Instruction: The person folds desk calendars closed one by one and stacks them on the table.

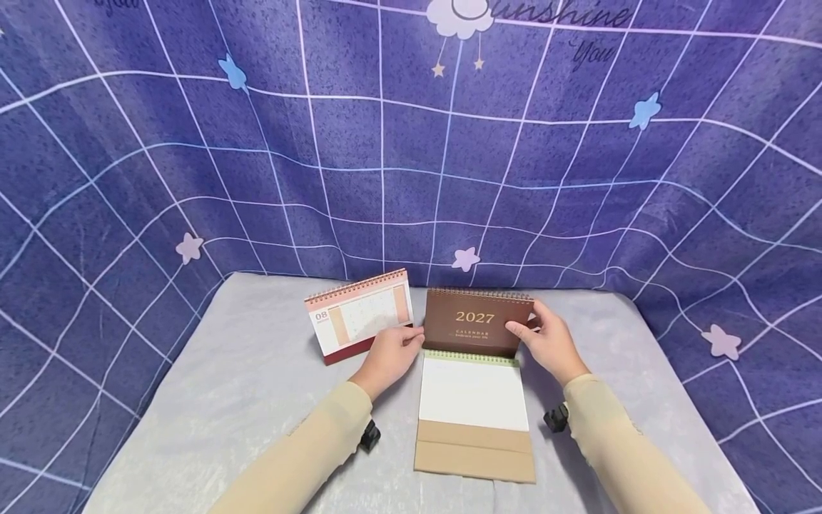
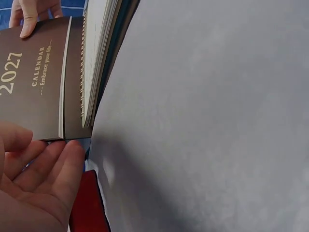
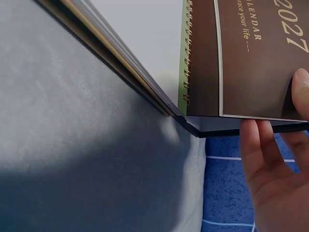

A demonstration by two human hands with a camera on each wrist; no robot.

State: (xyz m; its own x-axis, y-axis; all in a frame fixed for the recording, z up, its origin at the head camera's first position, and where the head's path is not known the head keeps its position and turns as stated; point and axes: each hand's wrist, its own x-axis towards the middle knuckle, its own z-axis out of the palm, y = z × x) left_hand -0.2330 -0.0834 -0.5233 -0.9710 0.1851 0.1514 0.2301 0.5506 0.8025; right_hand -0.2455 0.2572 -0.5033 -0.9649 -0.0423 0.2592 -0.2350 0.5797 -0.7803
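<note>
A brown desk calendar (image 1: 475, 323) printed "2027" stands upright at the back of the table, its spiral binding along the top. My right hand (image 1: 551, 344) grips its right edge, with the thumb (image 3: 301, 89) on the front cover and the fingers at and behind the edge. At the lower left edge, my left hand (image 1: 393, 357) holds the calendar's side between thumb and fingertips (image 2: 72, 150). Directly in front lies a second calendar (image 1: 474, 392), opened flat, with green-edged spiral binding, a white page and a tan cardboard base (image 1: 474, 451).
To the left, a tilted white and pink desk calendar (image 1: 366, 318) marked "08" stands on a dark red base (image 1: 340, 353), close to my left hand. A purple-blue grid curtain (image 1: 411, 157) hangs behind the grey tabletop (image 1: 225, 400).
</note>
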